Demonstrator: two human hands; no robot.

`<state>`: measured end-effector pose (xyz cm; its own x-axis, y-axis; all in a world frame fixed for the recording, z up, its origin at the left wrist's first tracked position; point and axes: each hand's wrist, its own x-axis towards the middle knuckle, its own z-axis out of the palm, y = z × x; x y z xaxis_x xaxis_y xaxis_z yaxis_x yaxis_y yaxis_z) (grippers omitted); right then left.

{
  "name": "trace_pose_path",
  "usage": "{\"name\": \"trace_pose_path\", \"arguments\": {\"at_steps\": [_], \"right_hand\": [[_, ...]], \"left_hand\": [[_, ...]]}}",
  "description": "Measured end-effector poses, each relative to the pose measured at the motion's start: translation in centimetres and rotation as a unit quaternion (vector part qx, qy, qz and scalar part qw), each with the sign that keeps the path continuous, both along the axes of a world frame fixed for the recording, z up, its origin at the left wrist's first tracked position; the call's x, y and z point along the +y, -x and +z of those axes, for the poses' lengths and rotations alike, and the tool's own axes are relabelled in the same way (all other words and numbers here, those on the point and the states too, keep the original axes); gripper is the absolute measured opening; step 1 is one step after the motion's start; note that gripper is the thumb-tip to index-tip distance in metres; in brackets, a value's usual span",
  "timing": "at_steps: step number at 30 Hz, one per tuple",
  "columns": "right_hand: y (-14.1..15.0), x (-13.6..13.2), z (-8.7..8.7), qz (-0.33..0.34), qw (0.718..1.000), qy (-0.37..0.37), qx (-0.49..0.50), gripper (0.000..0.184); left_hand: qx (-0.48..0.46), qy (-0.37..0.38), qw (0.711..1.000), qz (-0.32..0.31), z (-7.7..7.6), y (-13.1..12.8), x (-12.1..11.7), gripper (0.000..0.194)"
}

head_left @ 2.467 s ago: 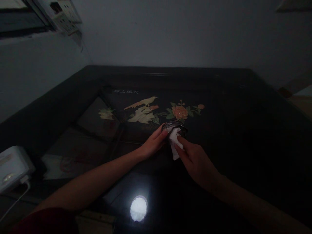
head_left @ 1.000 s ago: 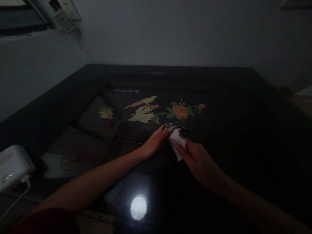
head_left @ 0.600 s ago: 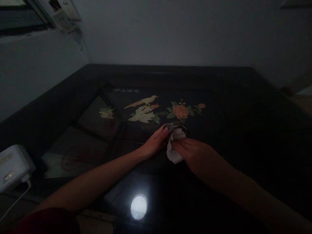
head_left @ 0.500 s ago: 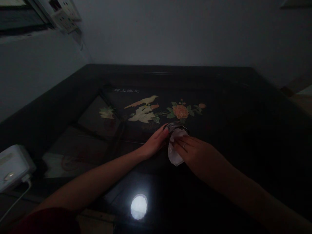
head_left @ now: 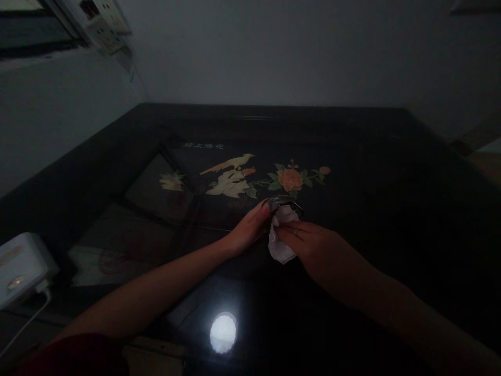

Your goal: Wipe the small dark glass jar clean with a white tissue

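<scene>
My left hand [head_left: 250, 228] is closed around the left side of a dark, shiny object [head_left: 282, 199] with a curved upper edge; its kind is hard to make out in the dim light. The fingers of my right hand [head_left: 313, 241] press a crumpled white tissue [head_left: 282, 250] against the near side of this object. A ring [head_left: 296, 232] shows on one right-hand finger. Both hands are close together above the glossy black table [head_left: 376, 172]. The tissue hides much of the object, and its lower end hangs below my right fingers.
Inlaid in the tabletop are a bird [head_left: 229, 164] and a flower [head_left: 290, 179]. A white box-like device [head_left: 23, 266] with a cable [head_left: 33, 316] stands at the left edge. Wall sockets [head_left: 104, 34] are at the upper left. A lamp's reflection [head_left: 223, 332] shines near the front.
My right hand and the tissue have shifted slightly up and left against the dark object. My left hand keeps its grip in nearly the same place.
</scene>
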<state>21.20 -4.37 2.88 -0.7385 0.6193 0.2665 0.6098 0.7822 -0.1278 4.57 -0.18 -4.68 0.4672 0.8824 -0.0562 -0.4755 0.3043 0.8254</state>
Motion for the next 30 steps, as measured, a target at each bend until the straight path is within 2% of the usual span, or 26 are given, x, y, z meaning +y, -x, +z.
{"name": "trace_pose_path", "arguments": {"at_steps": [3, 6, 8, 11, 16, 21, 26, 30], "right_hand": [[-0.1, 0.1, 0.6, -0.02, 0.991, 0.116, 0.063, 0.036], [0.0, 0.1, 1.0, -0.056, 0.966, 0.213, 0.136, 0.033], [0.1, 0.0, 1.1, -0.083, 0.947, 0.253, 0.18, 0.029], [0.3, -0.1, 0.8, -0.104, 0.935, 0.264, 0.214, 0.024], [0.4, -0.2, 0.4, -0.07, 0.96, 0.215, 0.163, 0.029], [-0.2, -0.1, 0.4, 0.001, 0.996, 0.075, 0.04, 0.036], [-0.4, 0.0, 0.1, 0.022, 0.993, -0.098, -0.066, 0.031], [-0.3, -0.2, -0.2, 0.026, 0.988, -0.132, -0.081, 0.027]], "left_hand": [[-0.002, -0.003, 1.0, 0.001, 0.2, 0.0, 0.0, 0.055], [0.002, 0.002, 1.0, 0.0, 0.4, 0.0, -0.1, 0.057], [0.006, 0.002, 1.0, 0.002, 0.4, 0.0, -0.2, 0.058], [0.012, -0.004, 1.0, 0.006, 0.5, 0.0, -0.2, 0.058], [0.015, -0.015, 1.0, 0.014, 0.7, 0.0, -0.2, 0.059], [0.011, -0.017, 1.0, 0.006, 0.6, 0.0, -0.2, 0.055], [-0.001, 0.018, 1.0, 0.001, 0.6, -0.2, -0.2, 0.056], [-0.013, 0.007, 1.0, -0.002, 0.7, -0.5, -0.1, 0.057]]}}
